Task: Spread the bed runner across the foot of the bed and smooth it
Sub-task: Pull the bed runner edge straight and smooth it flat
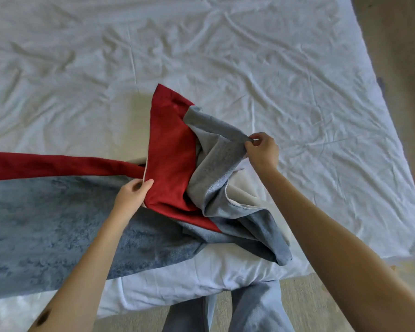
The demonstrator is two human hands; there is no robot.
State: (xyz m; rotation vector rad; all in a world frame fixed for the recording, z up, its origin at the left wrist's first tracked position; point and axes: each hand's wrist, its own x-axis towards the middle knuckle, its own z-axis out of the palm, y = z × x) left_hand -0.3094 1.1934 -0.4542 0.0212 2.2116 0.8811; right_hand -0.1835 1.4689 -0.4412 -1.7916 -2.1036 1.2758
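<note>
Runner (pixel 58 226), red and blue-grey: flat along bed's (pixel 297 68) near edge at left, bunched and lifted mid-edge. Left hand (pixel 132 195) grips a red fold, thumb on top; right hand (pixel 264 149) pinches a grey edge, raised.

I saw the bed runner (pixel 46 224) as mottled blue-grey with a deep red band — its underside was pale cream. The sheet (pixel 297 80) was plain white, the trousers (pixel 256 307) faded blue, and the floor (pixel 309 300) a dull beige.
</note>
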